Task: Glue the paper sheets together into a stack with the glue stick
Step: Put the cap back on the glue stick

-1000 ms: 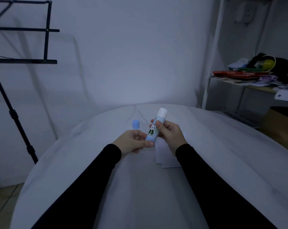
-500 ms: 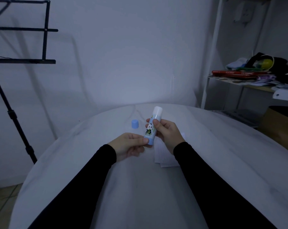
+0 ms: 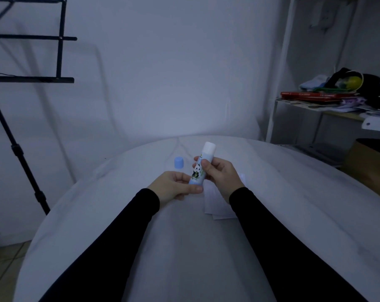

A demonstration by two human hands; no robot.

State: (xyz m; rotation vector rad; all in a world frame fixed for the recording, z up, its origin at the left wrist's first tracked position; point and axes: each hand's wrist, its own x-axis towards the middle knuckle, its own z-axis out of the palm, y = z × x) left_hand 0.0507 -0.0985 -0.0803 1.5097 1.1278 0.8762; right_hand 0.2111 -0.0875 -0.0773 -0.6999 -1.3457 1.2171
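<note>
A light-blue glue stick (image 3: 203,164) with a panda label is held upright over the white table (image 3: 271,192), its white glue tip exposed at the top. My right hand (image 3: 220,174) grips the tube's middle. My left hand (image 3: 176,187) pinches the blue base between thumb and fingers. The blue cap (image 3: 178,163) stands on the table just left of the stick. White paper sheets (image 3: 217,203) lie on the table under and behind my right wrist, partly hidden by it.
A black music stand (image 3: 17,149) rises at the left beside the table. A white shelf (image 3: 315,105) at the right carries red books and clutter. A brown box (image 3: 367,168) sits beyond the table's right edge.
The glue stick and both hands shifted slightly left and then held. The white tip looks a little longer than one second ago.
</note>
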